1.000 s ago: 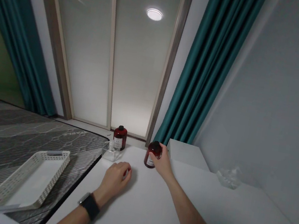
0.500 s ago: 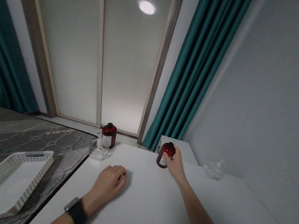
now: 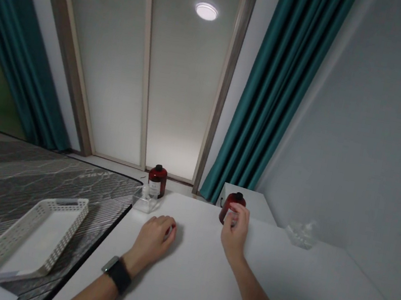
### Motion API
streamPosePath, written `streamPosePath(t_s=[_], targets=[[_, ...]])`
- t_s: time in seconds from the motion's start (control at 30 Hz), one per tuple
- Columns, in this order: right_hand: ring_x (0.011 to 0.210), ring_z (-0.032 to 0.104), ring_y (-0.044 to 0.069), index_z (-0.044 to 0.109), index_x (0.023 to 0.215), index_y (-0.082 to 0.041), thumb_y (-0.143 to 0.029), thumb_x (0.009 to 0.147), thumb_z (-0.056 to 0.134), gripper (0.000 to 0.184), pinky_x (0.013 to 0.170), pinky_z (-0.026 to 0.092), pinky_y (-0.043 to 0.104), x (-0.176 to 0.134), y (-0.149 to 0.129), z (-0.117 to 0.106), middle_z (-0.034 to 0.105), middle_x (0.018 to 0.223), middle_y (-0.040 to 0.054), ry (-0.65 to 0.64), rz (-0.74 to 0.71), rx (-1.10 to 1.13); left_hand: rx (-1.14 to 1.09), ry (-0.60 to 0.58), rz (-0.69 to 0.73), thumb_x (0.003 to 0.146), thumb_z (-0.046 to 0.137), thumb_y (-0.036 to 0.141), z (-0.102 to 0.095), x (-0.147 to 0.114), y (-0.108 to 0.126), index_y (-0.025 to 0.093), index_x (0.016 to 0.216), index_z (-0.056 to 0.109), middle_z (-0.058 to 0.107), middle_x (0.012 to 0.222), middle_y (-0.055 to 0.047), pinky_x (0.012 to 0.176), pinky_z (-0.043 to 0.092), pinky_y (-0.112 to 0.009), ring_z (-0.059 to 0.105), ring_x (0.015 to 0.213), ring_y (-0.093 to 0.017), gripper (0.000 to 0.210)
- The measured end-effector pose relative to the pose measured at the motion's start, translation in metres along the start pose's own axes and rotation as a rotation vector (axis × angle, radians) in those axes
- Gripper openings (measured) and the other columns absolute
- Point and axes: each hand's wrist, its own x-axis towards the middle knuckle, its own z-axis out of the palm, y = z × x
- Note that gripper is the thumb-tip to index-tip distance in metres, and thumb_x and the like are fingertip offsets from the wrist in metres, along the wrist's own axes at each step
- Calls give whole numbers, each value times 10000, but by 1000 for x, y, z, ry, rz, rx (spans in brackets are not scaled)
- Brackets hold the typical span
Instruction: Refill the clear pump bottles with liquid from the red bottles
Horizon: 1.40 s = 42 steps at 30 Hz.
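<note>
A dark red bottle [image 3: 226,209] with a black cap and a white label stands upright at the far edge of the white table. My right hand [image 3: 236,230] is just in front of it, thumb and fingers bent but apart, hiding much of the label; nothing shows in its grasp. My left hand [image 3: 155,237], wearing a black watch [image 3: 118,273] on its wrist, rests on the tabletop with fingers curled closed. A second red bottle [image 3: 157,179] stands at the far left corner, behind a clear box [image 3: 143,205] with a whitish pump top.
A white perforated basket [image 3: 72,226] lies on the grey patterned surface left of the white table [image 3: 186,281]. Near the right wall sits a clear plastic item [image 3: 301,234]. A white cabinet [image 3: 253,205] stands beyond the far edge, beside a teal curtain [image 3: 265,104].
My right hand has let go of the red bottle and drawn back toward me, its fingers now in front of it. My left hand stays curled on the table. The view has shifted slightly.
</note>
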Motion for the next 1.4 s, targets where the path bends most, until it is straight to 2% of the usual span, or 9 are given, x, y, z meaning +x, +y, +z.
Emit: streamPosePath(t_s=[0.2,0.3,0.37,0.53,0.77,0.93,1.1,1.2,1.4], targets=[[978,600,251,630,994,-226,-166,887,441,226,850,492,395,-28,-25,48,627,1013,85,-184,-23,120,120,469,-46,910,522,253,-12,3,-36,173,951,559,618,933,-112,855,456,-406,576,932,-285,97],[948,608,234,629,985,-224,-146,886,432,233,842,490,377,-34,-34,66,630,976,71,-268,-29,177,189,753,-127,879,600,334,-7,5,-56,119,1140,501,574,1101,-177,944,442,-481,543,1072,-332,353],[936,610,227,627,985,-218,-135,883,432,235,841,489,371,-37,-40,77,631,960,66,-317,-28,209,211,816,-190,855,634,380,-2,7,-66,96,1250,438,542,1176,-199,971,438,-508,521,1137,-351,525],[952,619,226,631,1020,-219,-134,871,464,239,851,492,364,-38,-48,104,651,976,63,-410,-1,265,135,727,-361,766,729,410,9,10,-82,97,1360,345,509,1265,-218,1026,406,-565,485,1215,-397,773],[881,638,232,592,1118,-198,-243,847,561,277,809,531,387,-31,-43,158,654,963,71,-439,92,311,6,572,-482,734,760,415,16,8,-88,157,1364,344,546,1281,-201,991,440,-574,520,1204,-406,798],[1095,591,287,500,1269,-185,-347,829,604,480,911,518,469,-12,-44,202,599,1197,147,-409,156,324,-8,515,-498,731,771,384,22,6,-90,172,1344,368,562,1256,-166,1014,450,-540,544,1208,-366,764],[1322,443,334,445,1362,-173,-403,773,675,672,1092,392,515,4,-56,236,515,1375,181,-405,183,328,-68,486,-516,752,751,404,22,6,-91,148,1371,359,547,1313,-188,1058,441,-520,535,1256,-357,777],[1288,499,319,437,1380,-161,-409,783,669,687,1094,403,487,7,-61,250,544,1358,179,-424,200,341,-115,472,-531,782,722,384,22,5,-91,138,1365,376,558,1316,-203,1058,446,-512,542,1255,-350,721],[1164,595,303,550,1262,-175,-388,786,661,533,1040,455,468,10,-59,258,634,1251,150,-460,217,341,-153,470,-562,794,696,342,24,5,-92,147,1365,405,575,1311,-194,1053,457,-470,565,1241,-334,671]])
